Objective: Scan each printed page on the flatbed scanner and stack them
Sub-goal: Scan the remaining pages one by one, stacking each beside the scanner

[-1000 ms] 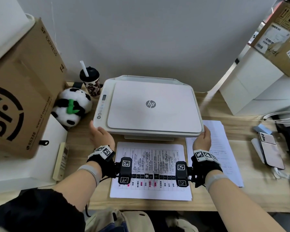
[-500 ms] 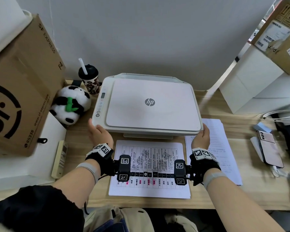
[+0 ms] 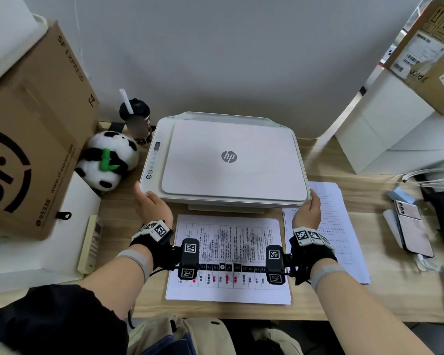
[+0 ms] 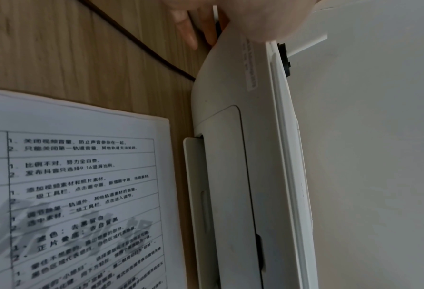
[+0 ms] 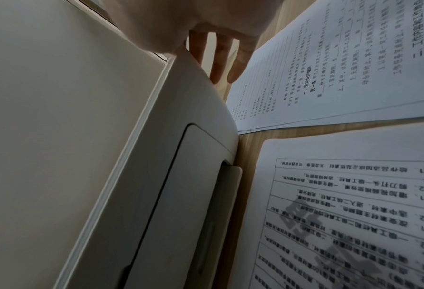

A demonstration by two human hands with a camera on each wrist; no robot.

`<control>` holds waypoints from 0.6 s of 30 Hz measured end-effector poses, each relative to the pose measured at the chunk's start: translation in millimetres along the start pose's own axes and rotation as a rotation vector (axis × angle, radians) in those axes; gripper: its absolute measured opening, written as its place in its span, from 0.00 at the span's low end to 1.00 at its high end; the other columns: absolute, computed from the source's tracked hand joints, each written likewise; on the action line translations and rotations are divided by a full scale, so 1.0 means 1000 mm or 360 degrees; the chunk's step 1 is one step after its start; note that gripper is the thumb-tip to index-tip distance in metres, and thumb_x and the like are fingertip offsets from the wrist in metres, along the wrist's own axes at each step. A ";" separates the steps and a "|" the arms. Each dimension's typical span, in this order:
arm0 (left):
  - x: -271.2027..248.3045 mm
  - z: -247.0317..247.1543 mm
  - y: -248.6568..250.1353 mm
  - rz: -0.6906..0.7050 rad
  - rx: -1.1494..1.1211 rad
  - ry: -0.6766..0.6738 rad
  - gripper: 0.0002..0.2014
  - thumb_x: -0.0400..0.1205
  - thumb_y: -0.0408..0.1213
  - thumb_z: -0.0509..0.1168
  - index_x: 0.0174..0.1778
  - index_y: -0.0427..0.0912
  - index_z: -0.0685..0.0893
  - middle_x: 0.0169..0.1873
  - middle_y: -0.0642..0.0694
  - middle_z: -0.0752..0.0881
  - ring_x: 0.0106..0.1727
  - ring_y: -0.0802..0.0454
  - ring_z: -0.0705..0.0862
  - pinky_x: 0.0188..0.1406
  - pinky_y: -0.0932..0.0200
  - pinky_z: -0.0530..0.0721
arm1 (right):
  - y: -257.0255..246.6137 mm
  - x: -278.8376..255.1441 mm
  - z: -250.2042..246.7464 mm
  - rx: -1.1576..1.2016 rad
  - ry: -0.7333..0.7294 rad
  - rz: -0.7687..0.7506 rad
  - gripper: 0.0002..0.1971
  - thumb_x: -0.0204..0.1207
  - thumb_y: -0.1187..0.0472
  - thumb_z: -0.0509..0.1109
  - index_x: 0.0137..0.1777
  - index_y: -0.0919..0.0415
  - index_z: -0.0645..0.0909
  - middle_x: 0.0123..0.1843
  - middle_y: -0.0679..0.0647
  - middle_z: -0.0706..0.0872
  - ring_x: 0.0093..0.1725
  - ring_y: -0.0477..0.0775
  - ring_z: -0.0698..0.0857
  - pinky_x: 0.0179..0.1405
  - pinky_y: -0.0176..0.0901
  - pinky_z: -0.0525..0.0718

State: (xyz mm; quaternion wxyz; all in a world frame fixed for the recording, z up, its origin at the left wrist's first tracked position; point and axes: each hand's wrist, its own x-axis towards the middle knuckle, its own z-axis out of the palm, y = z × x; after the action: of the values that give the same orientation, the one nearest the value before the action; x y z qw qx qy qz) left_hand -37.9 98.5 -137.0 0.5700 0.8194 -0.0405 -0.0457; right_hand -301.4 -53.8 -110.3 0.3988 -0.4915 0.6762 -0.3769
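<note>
A white HP flatbed scanner (image 3: 228, 160) sits mid-desk with its lid down. My left hand (image 3: 153, 207) is at its front-left corner, and its fingers (image 4: 188, 29) reach straight along the left side. My right hand (image 3: 308, 210) rests on the front-right corner, thumb at the lid's edge, while its fingers (image 5: 220, 58) point straight down the right side. A printed page with a table (image 3: 228, 257) lies on the desk in front of the scanner, between my wrists. A stack of printed pages (image 3: 331, 221) lies to the right of the scanner.
A large cardboard box (image 3: 31, 139), a panda plush (image 3: 108, 162) and a cup with a straw (image 3: 136, 121) stand left of the scanner. A remote (image 3: 91, 244) lies front left. A phone (image 3: 412, 231), a cable (image 3: 431, 175) and white boxes (image 3: 385, 129) are on the right.
Both hands stay at the scanner's front corners and the lid stays down. Only the head view has shifted slightly.
</note>
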 end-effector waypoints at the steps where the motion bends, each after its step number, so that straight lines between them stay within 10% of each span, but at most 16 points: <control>1: -0.001 -0.001 0.001 0.0000 0.0002 -0.0002 0.22 0.87 0.32 0.49 0.79 0.40 0.64 0.71 0.33 0.75 0.69 0.34 0.74 0.65 0.50 0.72 | 0.000 0.000 0.000 -0.0003 0.0001 -0.0001 0.20 0.87 0.63 0.48 0.76 0.56 0.70 0.70 0.60 0.79 0.68 0.62 0.77 0.63 0.44 0.72; 18: -0.004 -0.003 0.006 0.0008 0.0009 0.0006 0.22 0.87 0.31 0.49 0.79 0.38 0.64 0.72 0.33 0.74 0.70 0.35 0.74 0.65 0.52 0.70 | 0.000 0.000 0.000 -0.0004 -0.0002 0.0007 0.21 0.87 0.64 0.48 0.76 0.56 0.70 0.71 0.60 0.79 0.68 0.63 0.77 0.64 0.46 0.72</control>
State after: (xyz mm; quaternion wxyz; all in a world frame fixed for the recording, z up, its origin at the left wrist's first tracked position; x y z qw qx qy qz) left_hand -41.6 99.5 -129.9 0.5679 0.8209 -0.0417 -0.0426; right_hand -301.9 -54.2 -110.5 0.3995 -0.4908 0.6776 -0.3747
